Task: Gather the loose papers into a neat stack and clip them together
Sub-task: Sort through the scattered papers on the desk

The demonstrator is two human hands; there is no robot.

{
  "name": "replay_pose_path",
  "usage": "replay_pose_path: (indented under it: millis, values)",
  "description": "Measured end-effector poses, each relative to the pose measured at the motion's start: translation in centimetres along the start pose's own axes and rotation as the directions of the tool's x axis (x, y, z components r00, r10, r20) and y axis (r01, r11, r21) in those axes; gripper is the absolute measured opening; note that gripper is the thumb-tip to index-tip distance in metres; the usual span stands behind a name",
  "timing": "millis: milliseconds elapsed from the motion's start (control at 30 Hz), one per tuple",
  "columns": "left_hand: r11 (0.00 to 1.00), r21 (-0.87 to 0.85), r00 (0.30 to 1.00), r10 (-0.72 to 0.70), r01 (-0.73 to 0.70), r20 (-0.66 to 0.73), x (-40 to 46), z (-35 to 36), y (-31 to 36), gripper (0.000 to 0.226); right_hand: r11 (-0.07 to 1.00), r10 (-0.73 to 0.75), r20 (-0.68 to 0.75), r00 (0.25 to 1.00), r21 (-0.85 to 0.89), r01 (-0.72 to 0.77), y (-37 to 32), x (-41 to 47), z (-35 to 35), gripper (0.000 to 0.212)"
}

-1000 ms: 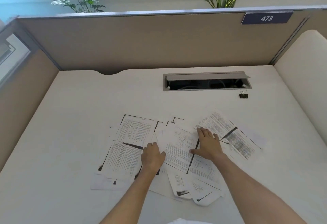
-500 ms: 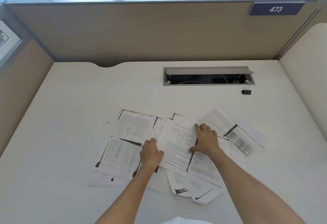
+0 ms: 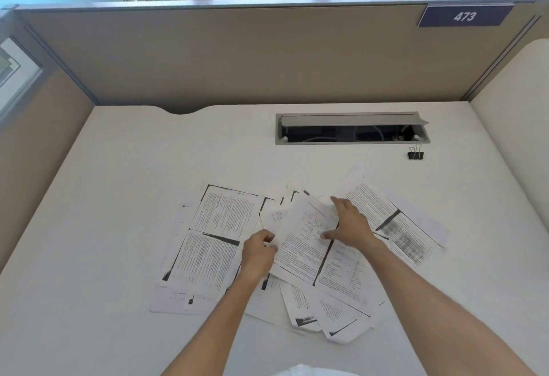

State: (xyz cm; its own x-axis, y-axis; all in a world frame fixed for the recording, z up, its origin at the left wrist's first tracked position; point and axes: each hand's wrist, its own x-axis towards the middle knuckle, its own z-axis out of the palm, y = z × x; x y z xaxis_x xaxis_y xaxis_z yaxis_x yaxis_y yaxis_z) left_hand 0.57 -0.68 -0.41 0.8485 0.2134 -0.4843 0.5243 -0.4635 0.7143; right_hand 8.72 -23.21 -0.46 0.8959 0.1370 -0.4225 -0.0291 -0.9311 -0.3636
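**Still loose: both hands on the scattered papers**

Plainly, the papers (image 3: 300,245) lie fanned out and overlapping on the white desk (image 3: 118,197), not squared into a stack. The left hand (image 3: 258,252) sits near the middle of the spread with its fingers curled, pinching the near-left edge of the top sheet (image 3: 309,239) between thumb and fingertips. Just to the right of it, the right hand (image 3: 350,224) lies on that same sheet, fingers fairly straight and close together, thumb stretched out toward the left hand; the sheet's far corner lifts and curls beside the fingertips.

To the left of the left hand lies a printed double page (image 3: 214,236), flat, with more sheets showing beneath its near edge. To the right of the right hand another printed page (image 3: 398,224) angles away. Nearer than both wrists, a few smaller sheets (image 3: 323,313) poke out from under the pile.

Beyond the right hand and off to its right, well apart from the papers, a black binder clip (image 3: 415,154) sits on the desk, just in front of the open cable hatch (image 3: 352,128). Farther back stands the partition (image 3: 237,58) with a plate reading 473 (image 3: 465,16).
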Motion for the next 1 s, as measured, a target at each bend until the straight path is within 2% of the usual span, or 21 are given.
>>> replay_pose_path:
  millis: [67, 133, 267, 400, 467, 567, 700, 833, 1000]
  values:
    - [0.999, -0.04, 1.0, 0.024, -0.024, 0.011, -0.4, -0.2, 0.4, 0.018, 0.988, 0.035, 0.008, 0.999, 0.153, -0.035, 0.0, 0.4, -1.1, 0.099]
    - [0.996, -0.082, 0.999, 0.038, -0.036, 0.027, -0.7, -0.4, 0.9, 0.019, 0.957, 0.046, 0.007, 0.999, 0.287, -0.046, 0.3, 0.7, -2.1, 0.078]
    - [0.992, -0.11, 0.996, 0.074, -0.068, 0.047, -1.4, -1.1, 1.7, 0.021, 0.901, 0.026, -0.014, 1.0, 0.434, -0.017, 0.7, 0.4, -3.9, 0.03]
    - [0.988, -0.127, 0.995, 0.094, -0.089, 0.032, -1.9, -1.4, 2.2, 0.018, 0.85, -0.013, 0.029, 1.0, 0.527, -0.004, 1.6, -0.7, -4.7, 0.01]
    - [0.988, -0.135, 0.995, 0.087, -0.08, 0.044, -2.0, -1.4, 2.2, 0.018, 0.834, -0.032, 0.032, 0.999, 0.552, 0.009, 2.2, -1.6, -4.8, 0.01]
    - [0.988, -0.135, 0.994, 0.086, -0.077, 0.063, -2.2, -1.3, 2.3, 0.033, 0.797, -0.05, 0.012, 0.999, 0.603, 0.032, 2.9, -3.6, -5.2, 0.017]
    - [0.992, -0.119, 0.999, 0.048, -0.049, -0.012, -2.0, -1.4, 2.3, 0.049, 0.695, -0.021, -0.064, 0.998, 0.717, 0.061, 4.6, -6.1, -6.0, 0.011]
    - [0.996, -0.08, 0.998, 0.029, -0.033, -0.051, -1.5, -1.4, 2.5, 0.052, 0.622, 0.105, -0.149, 0.983, 0.781, 0.052, 6.5, -7.4, -6.1, 0.014]
    - [0.999, 0.029, 0.999, 0.016, -0.015, -0.03, -1.1, -0.7, 2.8, 0.051, 0.483, 0.287, -0.226, 0.931, 0.873, 0.063, 8.7, -8.7, -6.5, 0.012]
